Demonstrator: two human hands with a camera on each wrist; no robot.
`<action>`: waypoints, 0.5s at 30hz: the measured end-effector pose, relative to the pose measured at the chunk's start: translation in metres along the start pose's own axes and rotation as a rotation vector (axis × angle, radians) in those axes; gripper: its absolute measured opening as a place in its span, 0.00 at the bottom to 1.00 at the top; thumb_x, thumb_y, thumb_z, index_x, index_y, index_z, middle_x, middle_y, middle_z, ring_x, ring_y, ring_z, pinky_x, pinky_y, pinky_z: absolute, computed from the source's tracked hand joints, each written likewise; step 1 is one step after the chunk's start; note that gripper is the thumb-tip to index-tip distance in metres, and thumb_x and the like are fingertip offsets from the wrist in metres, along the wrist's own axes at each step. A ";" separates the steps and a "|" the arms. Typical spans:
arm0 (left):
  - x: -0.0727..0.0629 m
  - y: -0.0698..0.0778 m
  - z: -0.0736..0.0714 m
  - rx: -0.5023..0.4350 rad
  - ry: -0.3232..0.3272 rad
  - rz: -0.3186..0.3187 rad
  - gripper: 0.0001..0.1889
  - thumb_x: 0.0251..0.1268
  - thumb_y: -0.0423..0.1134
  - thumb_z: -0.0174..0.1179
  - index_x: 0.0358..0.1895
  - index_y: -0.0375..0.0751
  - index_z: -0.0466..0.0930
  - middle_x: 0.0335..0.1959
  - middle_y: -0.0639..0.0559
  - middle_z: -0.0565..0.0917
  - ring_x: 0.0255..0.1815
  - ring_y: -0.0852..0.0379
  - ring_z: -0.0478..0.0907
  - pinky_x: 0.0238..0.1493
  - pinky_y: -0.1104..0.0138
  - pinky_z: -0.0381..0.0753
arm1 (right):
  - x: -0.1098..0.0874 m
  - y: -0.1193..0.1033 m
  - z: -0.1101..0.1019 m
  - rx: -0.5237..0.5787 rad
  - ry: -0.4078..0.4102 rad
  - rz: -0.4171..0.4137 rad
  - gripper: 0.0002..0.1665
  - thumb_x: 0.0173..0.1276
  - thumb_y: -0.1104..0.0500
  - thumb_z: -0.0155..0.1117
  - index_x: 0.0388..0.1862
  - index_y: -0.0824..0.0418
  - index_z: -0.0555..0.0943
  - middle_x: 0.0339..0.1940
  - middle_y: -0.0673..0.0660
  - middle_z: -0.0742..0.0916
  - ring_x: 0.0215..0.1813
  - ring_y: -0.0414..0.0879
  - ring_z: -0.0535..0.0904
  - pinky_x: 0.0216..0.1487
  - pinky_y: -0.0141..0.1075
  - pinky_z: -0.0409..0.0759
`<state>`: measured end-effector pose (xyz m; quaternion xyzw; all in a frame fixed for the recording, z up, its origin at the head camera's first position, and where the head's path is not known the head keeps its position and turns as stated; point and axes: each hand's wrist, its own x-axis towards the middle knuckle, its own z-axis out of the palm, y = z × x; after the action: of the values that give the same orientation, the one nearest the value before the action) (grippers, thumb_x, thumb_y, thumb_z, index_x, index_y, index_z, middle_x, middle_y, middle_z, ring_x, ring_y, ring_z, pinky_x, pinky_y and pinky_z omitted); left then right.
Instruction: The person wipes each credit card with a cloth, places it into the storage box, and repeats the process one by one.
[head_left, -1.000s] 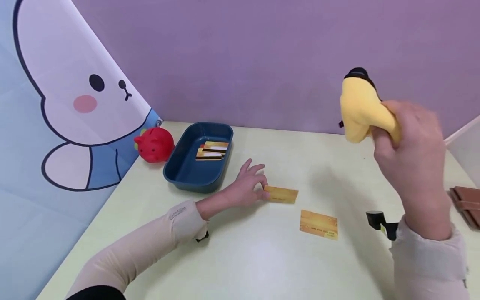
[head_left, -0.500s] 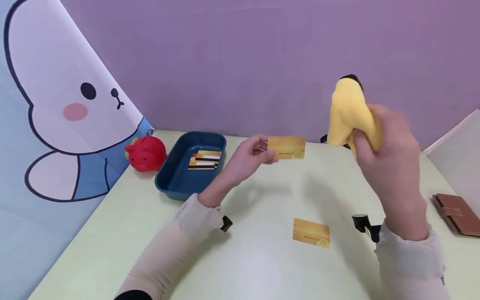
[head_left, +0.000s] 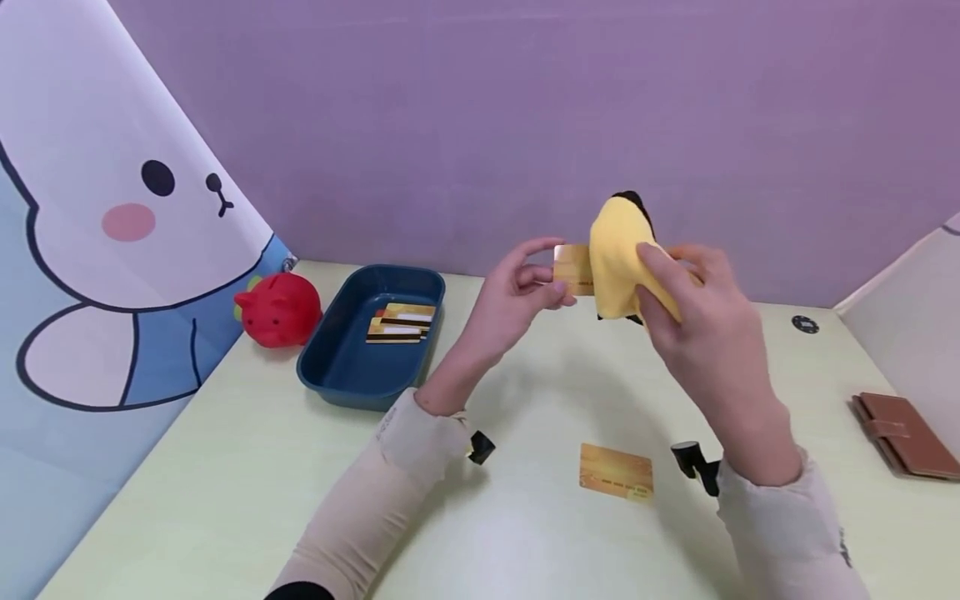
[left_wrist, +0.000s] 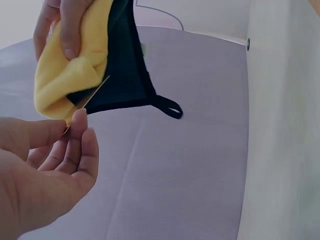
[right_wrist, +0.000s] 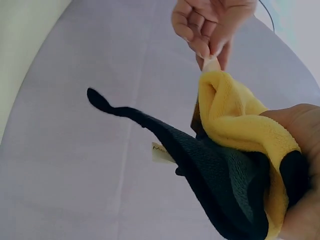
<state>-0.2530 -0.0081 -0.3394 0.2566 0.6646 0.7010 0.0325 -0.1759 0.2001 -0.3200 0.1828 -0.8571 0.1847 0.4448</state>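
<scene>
My left hand (head_left: pixel 517 304) pinches a gold bank card (head_left: pixel 572 269) by its left end, raised over the table. A yellow and dark cloth (head_left: pixel 618 258) is bunched in my right hand (head_left: pixel 708 333), its yellow side against the card. The cloth hides the card's right part in the head view. In the left wrist view the thin edge of the card (left_wrist: pixel 95 93) lies by a fold of the cloth (left_wrist: pixel 70 85), whose dark side has a hanging loop. The right wrist view shows the cloth (right_wrist: pixel 235 110) wrapped close at the card, below the left fingertips.
A second gold card (head_left: pixel 617 472) lies on the table (head_left: pixel 525 533) in front. To the left stand a blue tray (head_left: pixel 330 387) with several cards (head_left: pixel 397 323) and a red piggy bank (head_left: pixel 279 310). A brown wallet (head_left: pixel 907 435) and a black round disc (head_left: pixel 806 324) lie at right.
My left hand has lifted the card off the table and brought it up and right. My right hand has moved left with the cloth, which now overlaps the card.
</scene>
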 end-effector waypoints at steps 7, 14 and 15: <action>0.000 0.006 0.000 0.000 -0.047 -0.026 0.25 0.71 0.29 0.59 0.69 0.44 0.70 0.43 0.33 0.86 0.38 0.56 0.87 0.51 0.61 0.86 | -0.003 0.000 0.005 0.009 -0.072 -0.059 0.33 0.55 0.64 0.79 0.62 0.58 0.81 0.51 0.72 0.80 0.42 0.63 0.84 0.32 0.55 0.84; 0.000 0.008 -0.005 0.086 -0.019 -0.075 0.24 0.70 0.29 0.60 0.66 0.47 0.72 0.38 0.38 0.86 0.38 0.47 0.88 0.51 0.62 0.86 | -0.005 0.001 0.008 0.028 -0.230 -0.090 0.40 0.52 0.71 0.76 0.66 0.56 0.77 0.55 0.72 0.78 0.48 0.63 0.79 0.36 0.53 0.83; -0.001 0.008 -0.006 0.109 -0.015 -0.082 0.23 0.70 0.29 0.61 0.66 0.48 0.73 0.37 0.39 0.86 0.39 0.46 0.88 0.50 0.62 0.86 | -0.006 0.001 0.008 0.021 -0.240 -0.106 0.40 0.52 0.73 0.75 0.65 0.56 0.78 0.55 0.72 0.78 0.48 0.64 0.78 0.36 0.53 0.83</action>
<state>-0.2523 -0.0147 -0.3318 0.2359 0.7114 0.6600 0.0522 -0.1793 0.1981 -0.3294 0.2535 -0.8912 0.1468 0.3462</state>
